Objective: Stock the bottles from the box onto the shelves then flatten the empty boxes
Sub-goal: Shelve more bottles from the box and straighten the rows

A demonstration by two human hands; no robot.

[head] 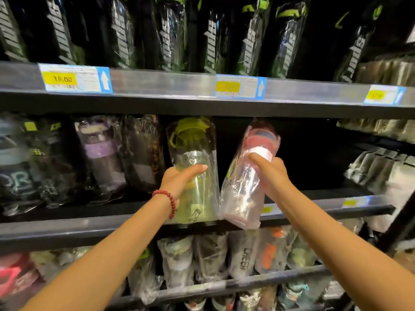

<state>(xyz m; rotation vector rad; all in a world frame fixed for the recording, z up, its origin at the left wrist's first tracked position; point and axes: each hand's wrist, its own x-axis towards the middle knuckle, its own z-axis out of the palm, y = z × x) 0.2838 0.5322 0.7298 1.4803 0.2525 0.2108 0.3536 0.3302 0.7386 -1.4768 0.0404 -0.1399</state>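
Store shelving fills pretty much the whole view, dark metal racks packed with plastic-wrapped bottles. Up top, a row of black bottles [170,32] with green caps is lined up, and price tags [75,78] are stuck along the shelf edge below them. On the middle shelf [67,230], a green-lidded bottle [194,169] in a clear bag is gripped by the left hand [179,179], fingers wrapped around its middle, thumb laid across the front. It's held upright with its base right at the front lip of that shelf. A red bead bracelet [167,202] is worn on that wrist. Just beside it, a pink-lidded bottle [248,176], also bagged, is held by the right hand [269,170], fingers curled around its upper part; it's tilted, top leaning right, bottom end touching the green one's bag near the shelf edge. Darker wrapped bottles [101,153] are stacked to the left on the same shelf. More bagged bottles [211,257] are crammed on the shelf underneath. No box can be seen.
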